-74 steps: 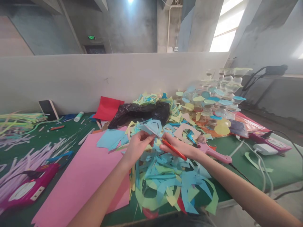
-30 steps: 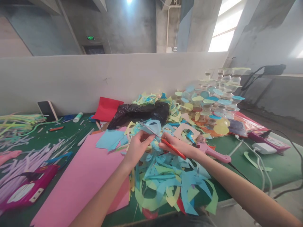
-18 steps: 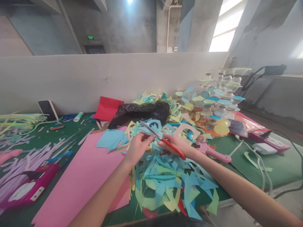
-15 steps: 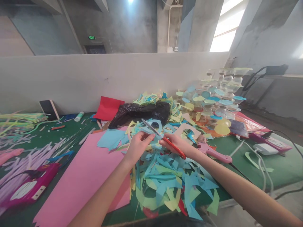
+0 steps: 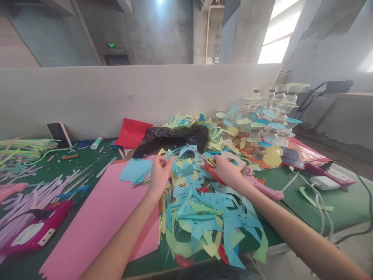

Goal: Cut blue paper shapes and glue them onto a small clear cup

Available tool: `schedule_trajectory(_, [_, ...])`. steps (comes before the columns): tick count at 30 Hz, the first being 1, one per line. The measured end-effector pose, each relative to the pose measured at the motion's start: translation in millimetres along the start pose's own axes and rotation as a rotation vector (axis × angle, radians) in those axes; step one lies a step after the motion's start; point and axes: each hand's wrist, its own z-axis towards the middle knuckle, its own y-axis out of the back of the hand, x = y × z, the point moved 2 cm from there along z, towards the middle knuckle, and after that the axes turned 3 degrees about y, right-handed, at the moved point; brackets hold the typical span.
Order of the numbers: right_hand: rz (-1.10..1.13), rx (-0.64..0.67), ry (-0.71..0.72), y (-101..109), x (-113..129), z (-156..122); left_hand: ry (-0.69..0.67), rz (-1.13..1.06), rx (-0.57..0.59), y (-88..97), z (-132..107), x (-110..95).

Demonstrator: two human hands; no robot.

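Green table (image 5: pixel 349 206); before the bag (image 5: pixel 200 137), right hand (image 5: pixel 229 171) grips scissors (image 5: pixel 208 165); left hand (image 5: pixel 159 175) pinches closed, contents unclear, best kept off the blades (image 5: pixel 200 155).

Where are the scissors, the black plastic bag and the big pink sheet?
Scissors (image 5: pixel 208 166), head view: front of the red handle.
Black plastic bag (image 5: pixel 175 134), head view: its crumpled upper edge.
Big pink sheet (image 5: pixel 99 212), head view: middle of its surface.

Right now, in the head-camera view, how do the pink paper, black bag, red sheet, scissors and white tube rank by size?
1. Pink paper
2. Black bag
3. Red sheet and scissors, order unsure: the right hand partly hides the scissors
4. White tube
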Motion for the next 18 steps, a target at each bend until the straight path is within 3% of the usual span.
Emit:
schedule_trajectory(5, [-0.060,0.032,-0.002,-6,-1,0,-0.416,0.552,0.150,-12.4,-9,4])
schedule_trajectory(8, [-0.117,0.038,0.042,-9,-1,-1,-0.550,0.726,0.252,-19.9,-13,9])
schedule_trajectory(12, [-0.221,0.008,0.144,-13,-3,0,-0.589,0.759,0.303,-22.1,-12,9])
schedule_trajectory(18, [-0.263,0.032,0.201,-20,-7,1,-0.515,0.648,0.297,-21.0,-16,0])
